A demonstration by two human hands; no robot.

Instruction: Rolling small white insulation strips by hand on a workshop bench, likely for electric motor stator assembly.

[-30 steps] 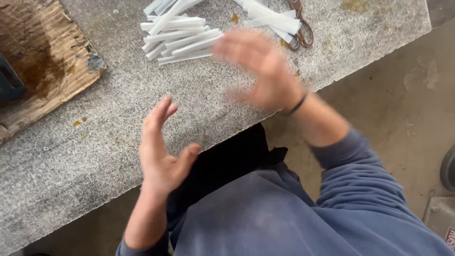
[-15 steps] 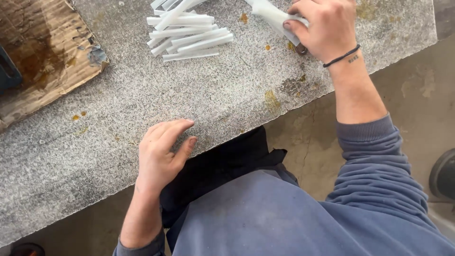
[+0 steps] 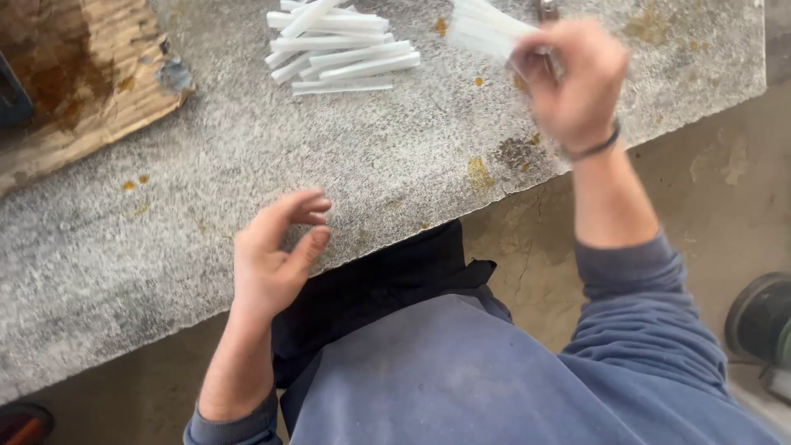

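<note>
Left hand: the left hand [image 3: 276, 259] hovers at the near edge of the table [image 3: 247, 206], palm turned inward, fingers loosely curled and spread from the thumb; its grip is wide and holds nothing.
Table: a grey speckled stone slab with rusty yellow stains, its edge running diagonally just above the person's lap and blue sleeves.
Right hand: the right hand [image 3: 577, 82] is raised over the far right part of the table, blurred, with a dark band at the wrist; its grip is closed around one end of a bundle of white sticks [image 3: 486, 33], which pokes out to the left of the fingers.
Pile: a loose pile of white sticks [image 3: 342, 49] lies flat on the table farther back and left, well apart from both hands, the sticks roughly parallel with a few crossing on top.
Scissors: a handle that looks like scissors [image 3: 545, 10] shows just behind the right hand; too hidden to say more.
Board: a stained wooden board [image 3: 74, 91] rests on the far left corner of the table.
Progress, as I judge it: one bundle is in hand and lifted; the larger pile lies untouched, so most of the handling seems left.
</note>
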